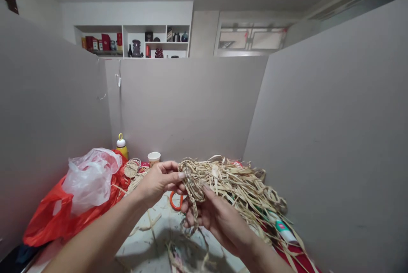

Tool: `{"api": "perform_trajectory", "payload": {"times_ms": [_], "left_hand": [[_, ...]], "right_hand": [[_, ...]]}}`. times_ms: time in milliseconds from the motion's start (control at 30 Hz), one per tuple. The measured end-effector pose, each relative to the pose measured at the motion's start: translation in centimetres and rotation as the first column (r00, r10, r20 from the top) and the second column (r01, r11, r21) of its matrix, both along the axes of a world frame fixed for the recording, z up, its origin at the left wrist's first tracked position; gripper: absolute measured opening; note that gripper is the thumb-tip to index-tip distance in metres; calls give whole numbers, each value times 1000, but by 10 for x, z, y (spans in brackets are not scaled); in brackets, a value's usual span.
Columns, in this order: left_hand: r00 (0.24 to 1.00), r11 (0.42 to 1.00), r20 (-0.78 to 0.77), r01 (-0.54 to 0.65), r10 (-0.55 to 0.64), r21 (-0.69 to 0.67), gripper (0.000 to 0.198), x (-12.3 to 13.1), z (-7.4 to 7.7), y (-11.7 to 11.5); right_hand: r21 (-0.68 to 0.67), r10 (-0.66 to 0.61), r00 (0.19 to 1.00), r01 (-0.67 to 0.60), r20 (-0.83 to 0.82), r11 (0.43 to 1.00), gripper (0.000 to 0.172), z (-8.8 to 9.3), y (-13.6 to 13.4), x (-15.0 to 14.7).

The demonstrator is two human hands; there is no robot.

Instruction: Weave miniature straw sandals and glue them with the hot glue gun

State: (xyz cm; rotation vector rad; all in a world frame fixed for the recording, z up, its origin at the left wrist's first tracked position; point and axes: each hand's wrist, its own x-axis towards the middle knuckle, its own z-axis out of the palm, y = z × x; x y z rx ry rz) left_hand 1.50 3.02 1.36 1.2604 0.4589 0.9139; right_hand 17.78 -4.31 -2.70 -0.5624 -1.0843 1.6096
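Between my two hands, above the table, is a coiled bundle of braided straw cord [193, 186]. My left hand [167, 178] pinches its upper left side between thumb and fingers. My right hand [215, 213] is closed around its lower right part, with the thumb along the edge and fingers curled under. A length of the braid hangs below the bundle past the right fingers. Behind the hands lies a large heap of dry straw strips [236, 179]. An orange scissors handle [175, 201] shows on the table just under the left hand.
At the left sit a red plastic bag [51, 215] and a white plastic bag [95, 175]. A yellow bottle [122, 147], a paper cup [154, 157] and coiled straw cord [131, 168] stand behind. A white-and-green tube [284, 231] lies right. Grey partitions [188, 107] enclose the table [140, 243].
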Motion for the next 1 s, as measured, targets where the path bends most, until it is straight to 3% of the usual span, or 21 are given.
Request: {"api": "perform_trajectory", "payload": {"times_ms": [233,333,467,567,667,767,800,867,933,1000], "left_hand": [[1000,999,27,10,-11,42,23,-4,6,-3],[999,999,32,26,-28,46,19,-4,5,-5],[999,999,45,28,-30,37,20,-3,7,-7],[995,1000,92,-28,28,-6,36,-2,5,-10],[982,993,148,-114,118,-35,32,2,1,-15],[977,989,151,-151,149,0,31,6,-4,-23],[980,989,138,-146,141,23,31,7,-4,-25],[987,988,87,-141,135,70,29,7,-4,-28],[987,981,18,-160,159,106,26,5,-3,-27],[981,976,-39,-186,192,112,25,2,-1,-24]], "right_hand": [[-24,201,975,-204,-100,979,42,-3,1,5],[4,204,976,-204,-78,979,40,-5,3,5],[149,-10,995,-5,97,989,38,-3,3,1],[264,-253,944,195,210,945,35,-2,3,1],[400,-526,805,401,275,824,29,-3,3,5],[640,-782,539,489,312,593,22,-5,4,11],[723,-837,454,462,304,513,21,-6,5,12],[844,-895,358,361,267,397,25,-8,6,14],[910,-914,328,252,241,330,29,-11,7,14],[933,-913,330,184,239,311,32,-14,9,14]]}}
